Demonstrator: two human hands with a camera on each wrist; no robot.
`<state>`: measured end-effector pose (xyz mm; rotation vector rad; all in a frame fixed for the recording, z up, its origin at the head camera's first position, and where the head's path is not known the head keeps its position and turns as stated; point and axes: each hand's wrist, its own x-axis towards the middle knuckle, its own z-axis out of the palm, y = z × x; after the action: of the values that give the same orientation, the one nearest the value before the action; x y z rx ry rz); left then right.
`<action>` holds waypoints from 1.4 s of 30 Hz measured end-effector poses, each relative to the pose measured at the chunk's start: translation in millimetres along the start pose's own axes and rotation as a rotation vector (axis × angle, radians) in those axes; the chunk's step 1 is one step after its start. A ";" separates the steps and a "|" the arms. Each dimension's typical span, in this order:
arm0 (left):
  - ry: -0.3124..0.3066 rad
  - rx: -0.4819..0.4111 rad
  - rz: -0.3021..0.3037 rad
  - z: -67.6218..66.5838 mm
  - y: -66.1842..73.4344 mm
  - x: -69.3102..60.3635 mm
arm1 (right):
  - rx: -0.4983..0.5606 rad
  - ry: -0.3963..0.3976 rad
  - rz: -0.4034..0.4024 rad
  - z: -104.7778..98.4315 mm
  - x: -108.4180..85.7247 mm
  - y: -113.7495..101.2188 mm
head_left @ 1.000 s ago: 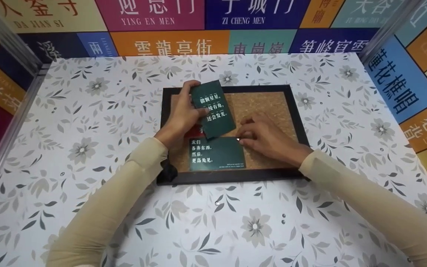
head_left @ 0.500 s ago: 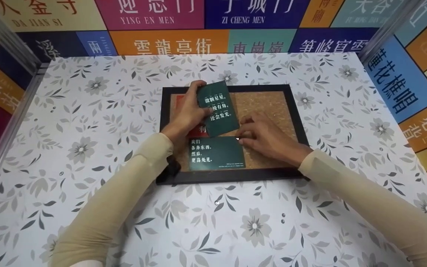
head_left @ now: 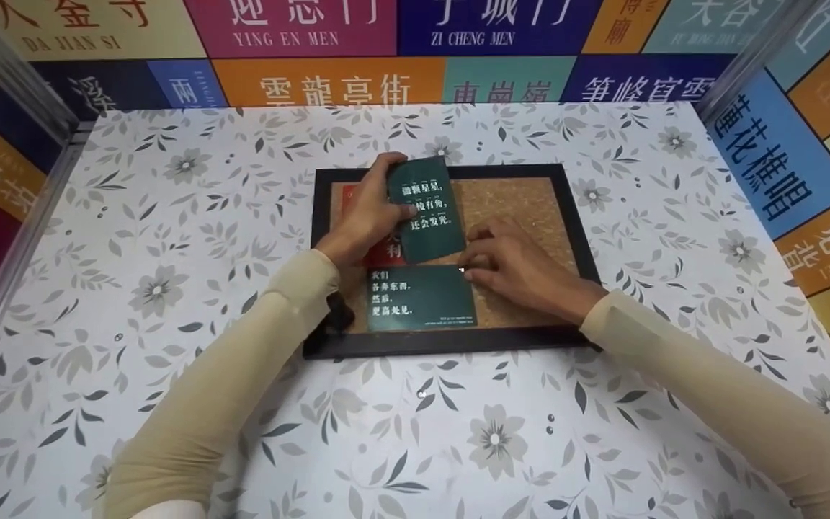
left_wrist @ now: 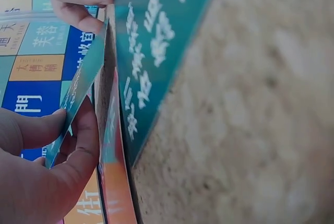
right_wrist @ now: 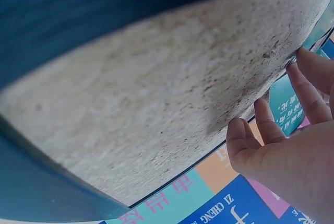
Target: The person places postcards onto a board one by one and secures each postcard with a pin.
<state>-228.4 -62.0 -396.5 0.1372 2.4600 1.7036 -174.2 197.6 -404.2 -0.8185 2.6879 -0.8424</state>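
Observation:
In the head view a framed cork board (head_left: 523, 198) lies on the table. A green card (head_left: 424, 216) with white characters is pinched by my left hand (head_left: 368, 209), tilted above the board's left half. Below it, a second green card (head_left: 422, 299) lies on the cork. At that card's top right corner, the thumb and forefinger of my right hand (head_left: 519, 265) pinch a small white pin-like thing (head_left: 462, 269), too small to tell exactly. The left wrist view shows the held card (left_wrist: 83, 78) nearly edge-on, apart from the cork.
A red card (head_left: 380, 254) lies on the board's left side, partly hidden by my left hand and the held card. The board's black frame (head_left: 451, 344) borders the cork. Panels with large characters (head_left: 328, 83) stand behind the flower-patterned table (head_left: 242, 432).
My left hand has moved the held green card slightly right and turned it more upright, uncovering more of the red card. My right hand stays at the lower card's corner.

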 end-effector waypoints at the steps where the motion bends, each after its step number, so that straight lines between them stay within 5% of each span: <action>1: 0.000 -0.011 0.000 -0.2 0.2 0.7 | 0.003 0.001 -0.002 -0.2 -0.3 0.1; 13: -0.030 -0.006 0.006 7.2 0.4 3.1 | 0.011 -0.003 0.007 -1.8 -1.3 -0.6; 19: -0.042 -0.005 -0.041 11.7 -19.8 25.7 | 0.023 -0.007 0.035 -1.5 -3.3 -2.5; 25: -0.067 0.056 -0.027 10.8 1.8 5.9 | 0.009 -0.007 0.068 -2.3 -3.5 -4.4; 33: -0.091 0.142 0.034 13.4 4.5 7.0 | 0.020 0.004 0.049 -0.2 -3.5 -4.3; 42: -0.072 0.071 0.026 14.6 7.0 11.7 | 0.022 0.008 0.029 1.2 -3.3 -2.7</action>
<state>-237.5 -44.3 -395.8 0.2353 2.4781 1.5927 -169.8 197.0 -403.5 -0.7716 2.6855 -0.8683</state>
